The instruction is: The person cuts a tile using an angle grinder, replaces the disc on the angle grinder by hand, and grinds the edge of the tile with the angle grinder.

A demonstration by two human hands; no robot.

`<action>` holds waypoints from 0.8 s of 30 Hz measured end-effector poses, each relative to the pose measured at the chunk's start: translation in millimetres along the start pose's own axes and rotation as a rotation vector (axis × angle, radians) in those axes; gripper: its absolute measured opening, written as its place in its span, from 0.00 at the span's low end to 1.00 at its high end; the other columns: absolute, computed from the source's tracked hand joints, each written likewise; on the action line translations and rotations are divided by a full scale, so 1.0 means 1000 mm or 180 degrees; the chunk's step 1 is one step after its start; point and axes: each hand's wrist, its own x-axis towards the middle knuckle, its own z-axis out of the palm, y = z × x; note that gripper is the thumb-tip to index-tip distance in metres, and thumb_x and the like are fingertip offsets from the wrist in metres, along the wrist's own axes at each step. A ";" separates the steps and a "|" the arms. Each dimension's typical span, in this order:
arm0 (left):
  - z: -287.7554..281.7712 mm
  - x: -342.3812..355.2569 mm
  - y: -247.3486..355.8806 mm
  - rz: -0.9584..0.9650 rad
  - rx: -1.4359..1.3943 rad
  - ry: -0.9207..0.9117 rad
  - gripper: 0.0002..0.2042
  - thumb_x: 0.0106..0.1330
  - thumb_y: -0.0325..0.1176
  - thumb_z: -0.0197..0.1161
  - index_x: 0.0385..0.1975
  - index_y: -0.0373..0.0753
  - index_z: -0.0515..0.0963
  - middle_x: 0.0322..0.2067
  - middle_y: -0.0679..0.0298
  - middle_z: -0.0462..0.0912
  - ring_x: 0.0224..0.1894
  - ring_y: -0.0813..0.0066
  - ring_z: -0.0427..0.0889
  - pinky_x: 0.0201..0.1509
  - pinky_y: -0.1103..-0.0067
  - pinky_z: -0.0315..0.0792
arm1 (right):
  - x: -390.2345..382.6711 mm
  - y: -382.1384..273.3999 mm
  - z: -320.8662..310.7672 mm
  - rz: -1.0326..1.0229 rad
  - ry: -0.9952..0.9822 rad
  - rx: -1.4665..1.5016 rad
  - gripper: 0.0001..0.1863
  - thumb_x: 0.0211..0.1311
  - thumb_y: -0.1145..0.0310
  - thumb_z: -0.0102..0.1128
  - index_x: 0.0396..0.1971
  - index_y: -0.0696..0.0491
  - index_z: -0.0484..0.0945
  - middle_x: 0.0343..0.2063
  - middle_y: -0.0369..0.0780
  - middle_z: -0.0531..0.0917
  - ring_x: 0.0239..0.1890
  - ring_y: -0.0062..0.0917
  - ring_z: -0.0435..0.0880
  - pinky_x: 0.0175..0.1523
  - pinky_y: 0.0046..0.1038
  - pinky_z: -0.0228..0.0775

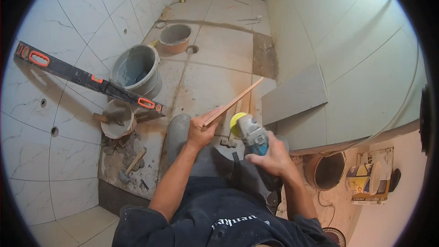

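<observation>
My left hand [201,133] grips the near end of a thin, reddish-edged tile [242,95], seen almost edge-on and slanting away to the upper right. In my right hand [273,156] is an angle grinder [254,135] with a grey head and blue body. Its yellow disc [236,121] is just right of the tile and below its edge; whether the two touch I cannot tell. A hammer head [228,143] shows on the floor between my knees. Part of the grinder's body is hidden by my right fingers.
A long spirit level [82,76] leans at the left, by a large grey bucket [153,80] and a mortar pail [120,130]. A mallet [132,164] lies near spilled mortar. Farther off are a smaller bucket [176,48] and a drain hole [193,49]. A grey tile [297,95] leans right.
</observation>
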 end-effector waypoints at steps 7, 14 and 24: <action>-0.002 0.001 0.000 0.0160 -0.0050 -0.0096 0.26 0.58 0.17 0.62 0.59 0.38 0.83 0.50 0.50 0.89 0.52 0.57 0.90 0.55 0.73 0.82 | 0.002 0.006 -0.021 -0.0261 0.0834 0.0863 0.39 0.44 0.61 0.81 0.56 0.63 0.74 0.43 0.48 0.87 0.46 0.31 0.86 0.56 0.32 0.77; 0.004 -0.007 -0.002 0.0361 0.0067 -0.0069 0.24 0.59 0.18 0.63 0.58 0.38 0.83 0.49 0.49 0.89 0.51 0.56 0.90 0.54 0.73 0.82 | 0.008 -0.018 -0.011 -0.0223 0.0448 0.0481 0.39 0.45 0.58 0.80 0.55 0.64 0.74 0.43 0.54 0.87 0.47 0.43 0.88 0.56 0.37 0.78; 0.000 -0.007 0.010 0.0268 0.0069 -0.0131 0.21 0.63 0.19 0.64 0.57 0.37 0.83 0.47 0.48 0.89 0.49 0.56 0.91 0.52 0.73 0.82 | 0.008 -0.030 -0.013 -0.0215 0.0266 0.0306 0.40 0.46 0.58 0.79 0.55 0.65 0.74 0.42 0.55 0.87 0.47 0.45 0.88 0.56 0.38 0.78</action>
